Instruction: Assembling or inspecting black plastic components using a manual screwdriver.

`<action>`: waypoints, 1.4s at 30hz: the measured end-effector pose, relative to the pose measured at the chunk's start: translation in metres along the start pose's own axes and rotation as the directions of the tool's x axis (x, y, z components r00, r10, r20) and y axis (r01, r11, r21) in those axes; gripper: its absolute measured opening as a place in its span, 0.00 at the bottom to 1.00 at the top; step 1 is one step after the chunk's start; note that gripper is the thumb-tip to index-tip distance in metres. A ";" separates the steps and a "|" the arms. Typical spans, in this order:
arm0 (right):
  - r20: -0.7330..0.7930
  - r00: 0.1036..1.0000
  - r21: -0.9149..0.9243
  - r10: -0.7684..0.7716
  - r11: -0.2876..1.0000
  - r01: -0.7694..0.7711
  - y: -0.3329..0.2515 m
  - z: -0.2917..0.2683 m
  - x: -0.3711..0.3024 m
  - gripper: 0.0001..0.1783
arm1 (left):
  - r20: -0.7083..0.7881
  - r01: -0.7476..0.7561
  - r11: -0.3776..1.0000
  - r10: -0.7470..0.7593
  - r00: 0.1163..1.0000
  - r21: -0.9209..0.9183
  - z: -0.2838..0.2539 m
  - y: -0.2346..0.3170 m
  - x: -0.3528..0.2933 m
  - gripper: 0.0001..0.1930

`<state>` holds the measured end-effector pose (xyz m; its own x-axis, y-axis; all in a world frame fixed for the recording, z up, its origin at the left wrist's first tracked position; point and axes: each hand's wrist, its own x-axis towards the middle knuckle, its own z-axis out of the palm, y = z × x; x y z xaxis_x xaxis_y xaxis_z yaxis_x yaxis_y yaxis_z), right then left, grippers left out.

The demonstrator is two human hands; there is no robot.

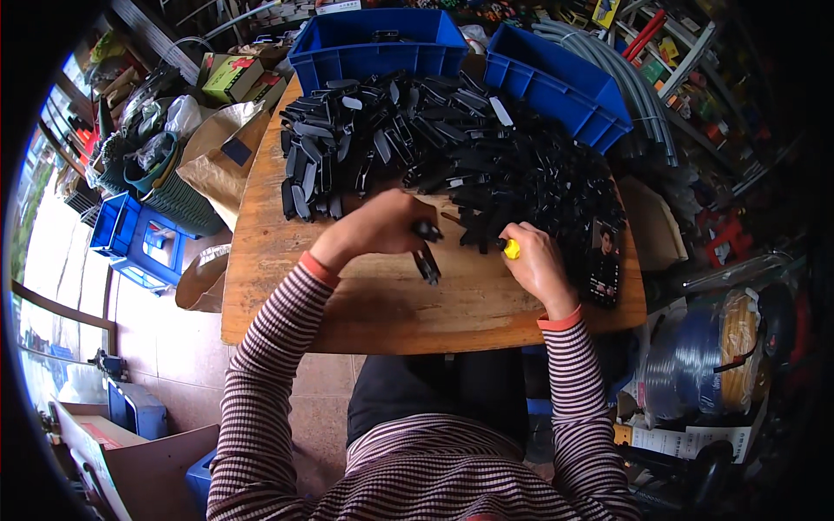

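My left hand (pixel 382 227) is closed round a black plastic part (pixel 426 263), with its lower end hanging out below the fingers over the bare wood. To its right, my right hand (pixel 536 263) grips a short tool with a yellow and black handle (pixel 512 250). It looks like a screwdriver, but its working end is hard to make out against the dark parts. Just beyond both hands, a big heap of similar black plastic parts (pixel 382 143) covers the far half of the wooden table (pixel 382 313). Some pieces on the left lie more separately.
Two blue plastic crates (pixel 378 61) (pixel 556 91) stand along the table's far edge. A phone (pixel 604 260) showing a picture lies at the right edge. Brown paper bags (pixel 221 165) lean at the left side. Coiled tubing (pixel 695 365) sits at the lower right.
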<state>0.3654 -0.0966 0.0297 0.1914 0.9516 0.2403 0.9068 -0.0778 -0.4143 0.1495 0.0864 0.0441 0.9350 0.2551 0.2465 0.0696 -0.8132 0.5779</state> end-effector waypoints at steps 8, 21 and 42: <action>-0.203 0.969 0.193 0.137 0.976 -0.098 -0.015 -0.017 -0.015 0.11 | -0.099 -0.168 0.986 0.165 0.981 -0.022 0.043 0.013 0.003 0.16; -0.038 0.996 0.246 -0.083 0.965 0.090 -0.052 0.002 0.008 0.10 | 0.027 -0.352 0.824 0.381 0.924 0.444 0.064 0.052 -0.055 0.19; 0.217 0.936 0.143 -0.277 0.957 0.250 -0.052 0.004 0.029 0.07 | -0.066 -0.307 0.826 0.381 0.922 0.473 0.068 0.050 -0.059 0.13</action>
<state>0.3222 -0.0637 0.0551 -0.1539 0.9768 0.1492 0.8624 0.2064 -0.4622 0.1213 -0.0048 0.0058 0.8660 -0.0396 0.4986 -0.0652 -0.9973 0.0340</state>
